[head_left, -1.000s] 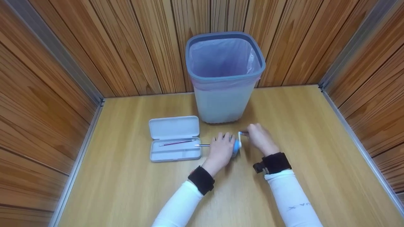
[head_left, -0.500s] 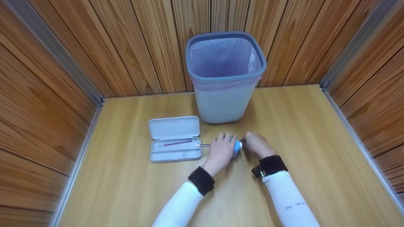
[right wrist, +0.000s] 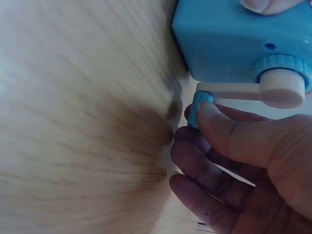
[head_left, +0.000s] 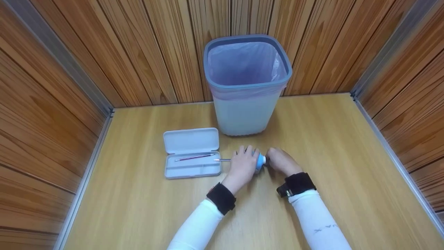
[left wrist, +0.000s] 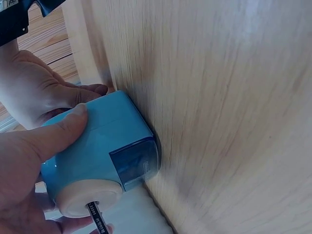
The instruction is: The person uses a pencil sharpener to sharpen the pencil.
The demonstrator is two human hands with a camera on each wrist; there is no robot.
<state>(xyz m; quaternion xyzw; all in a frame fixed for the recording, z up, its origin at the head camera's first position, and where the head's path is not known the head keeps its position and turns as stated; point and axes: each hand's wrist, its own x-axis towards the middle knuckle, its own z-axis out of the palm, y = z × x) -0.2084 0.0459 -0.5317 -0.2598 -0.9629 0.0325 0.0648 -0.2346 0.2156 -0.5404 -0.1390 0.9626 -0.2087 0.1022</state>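
Observation:
A blue crank pencil sharpener [left wrist: 97, 131] stands on the wooden table, with a dark translucent shavings drawer [left wrist: 136, 163] low on its side. My left hand [head_left: 242, 165] grips it from above, thumb along its casing. A dark pencil [left wrist: 97, 217] is inserted in the round cream front; its other end points left toward the pencil case in the head view. On the sharpener's opposite side, my right hand [head_left: 282, 161] pinches the blue knob [right wrist: 199, 108] of the cream crank arm [right wrist: 234, 91] between thumb and forefinger. The crank arm is turned down toward the tabletop.
An open grey pencil case [head_left: 192, 170] lies left of the sharpener, with a slim purplish pencil [head_left: 194, 157] inside. Behind stands a bin [head_left: 242, 114] with a grey rim and a plastic liner. Wood-panelled walls [head_left: 156, 52] enclose the table at the back and sides.
My right hand has moved down and slightly toward me, turning the crank from raised to lowered. The left hand, sharpener and pencil have stayed in place.

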